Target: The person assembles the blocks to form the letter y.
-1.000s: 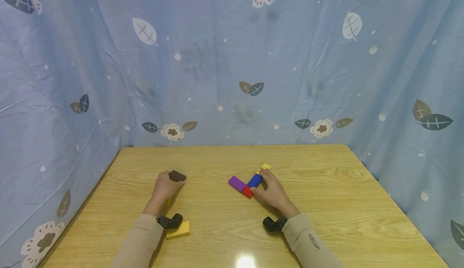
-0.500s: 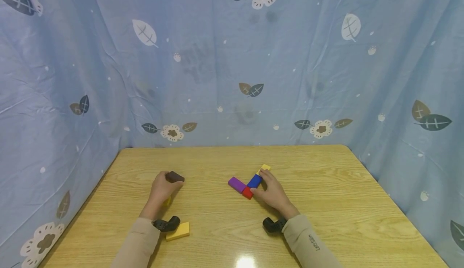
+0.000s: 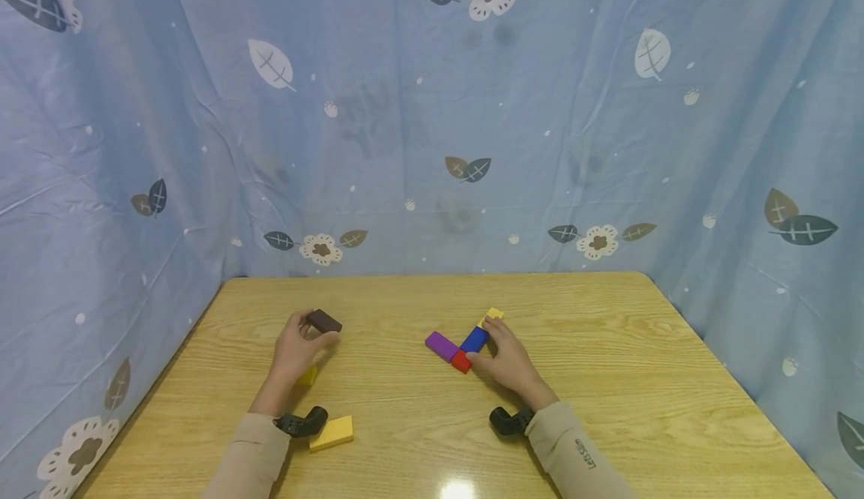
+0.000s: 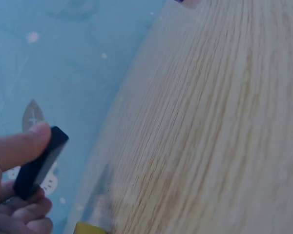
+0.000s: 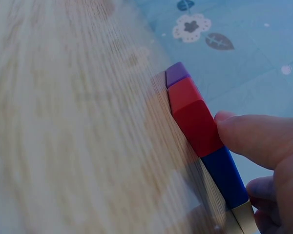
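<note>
In the head view my left hand point(image 3: 297, 350) pinches a dark brown, nearly black block point(image 3: 324, 320) between thumb and fingers. The left wrist view shows this dark block point(image 4: 41, 163) tilted and held above the table. To the right, a blue block point(image 3: 475, 338) lies in line between a red block point(image 3: 461, 361) and a yellow block point(image 3: 493, 314). A purple block point(image 3: 442, 346) extends leftward from the red one. My right hand point(image 3: 508, 360) rests along this row's right side. Its thumb touches the red block point(image 5: 193, 117); its fingers are by the blue and yellow blocks.
A yellow block point(image 3: 307, 377) is partly hidden behind the left wrist. Nearer the front lies a flat yellow block point(image 3: 332, 434), close to the left wrist camera point(image 3: 302, 422). The wooden table point(image 3: 405, 439) ends at a blue patterned curtain point(image 3: 378, 146) behind and at both sides.
My left hand has drawn slightly left and raised the dark block, which is now tilted. More of the yellow block by that wrist shows. The right hand and its row have stayed put.
</note>
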`<state>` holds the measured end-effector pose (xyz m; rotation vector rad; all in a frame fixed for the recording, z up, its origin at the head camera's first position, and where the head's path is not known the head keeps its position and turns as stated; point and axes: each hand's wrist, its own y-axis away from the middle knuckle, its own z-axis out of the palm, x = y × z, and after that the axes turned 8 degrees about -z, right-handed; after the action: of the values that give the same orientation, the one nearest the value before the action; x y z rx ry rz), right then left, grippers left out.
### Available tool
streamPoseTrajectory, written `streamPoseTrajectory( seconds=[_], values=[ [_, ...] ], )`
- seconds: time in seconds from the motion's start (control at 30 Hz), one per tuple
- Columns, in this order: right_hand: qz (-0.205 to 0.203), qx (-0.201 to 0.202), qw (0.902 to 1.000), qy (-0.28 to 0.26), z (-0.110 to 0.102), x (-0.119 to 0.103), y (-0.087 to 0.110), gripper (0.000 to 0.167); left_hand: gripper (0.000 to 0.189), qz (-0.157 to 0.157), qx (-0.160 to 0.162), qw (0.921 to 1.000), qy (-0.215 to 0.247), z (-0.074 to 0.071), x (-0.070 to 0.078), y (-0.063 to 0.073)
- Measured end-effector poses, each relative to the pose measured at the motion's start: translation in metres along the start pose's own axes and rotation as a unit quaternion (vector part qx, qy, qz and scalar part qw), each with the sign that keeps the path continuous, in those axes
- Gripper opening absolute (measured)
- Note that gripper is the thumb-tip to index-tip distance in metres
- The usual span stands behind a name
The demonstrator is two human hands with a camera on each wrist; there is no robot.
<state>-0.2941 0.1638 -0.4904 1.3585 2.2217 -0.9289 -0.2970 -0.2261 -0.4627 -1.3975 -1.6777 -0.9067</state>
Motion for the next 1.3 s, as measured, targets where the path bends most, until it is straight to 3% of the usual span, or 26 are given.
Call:
streamPoseTrajectory(
  seconds=[0.27, 0.53, 0.83, 0.93, 1.03, 1.2, 1.3],
  values=[
    [-0.002, 0.003, 1.0000, -0.004, -0.001, -0.001, 0.000, 0.072, 0.084, 0.034, -0.010, 0.9990, 0.029, 0.007, 0.015, 0.002],
    [-0.003, 0.008, 0.9999, -0.008, 0.000, 0.002, 0.000, 0.072, 0.079, 0.075, -0.032, 0.9953, 0.051, 0.023, 0.037, 0.004],
    [-0.004, 0.006, 1.0000, -0.003, 0.001, 0.002, 0.000, 0.072, 0.077, 0.088, -0.057, 0.9920, 0.071, 0.047, 0.051, -0.001],
    [-0.001, 0.007, 1.0000, -0.006, 0.000, 0.000, -0.001, 0.071, 0.075, 0.083, -0.064, 0.9920, 0.071, 0.053, 0.066, 0.007],
    [0.000, 0.007, 0.9999, -0.007, 0.000, -0.001, -0.001, 0.071, 0.074, 0.083, -0.068, 0.9917, 0.072, 0.061, 0.073, 0.007],
    [0.001, 0.007, 1.0000, -0.007, 0.001, 0.000, -0.001, 0.072, 0.076, 0.087, -0.063, 0.9929, 0.053, 0.086, 0.064, -0.010],
    [0.003, 0.007, 1.0000, -0.005, 0.001, 0.000, 0.000, 0.072, 0.076, 0.087, -0.066, 0.9936, 0.029, 0.101, 0.064, -0.012]
  ],
)
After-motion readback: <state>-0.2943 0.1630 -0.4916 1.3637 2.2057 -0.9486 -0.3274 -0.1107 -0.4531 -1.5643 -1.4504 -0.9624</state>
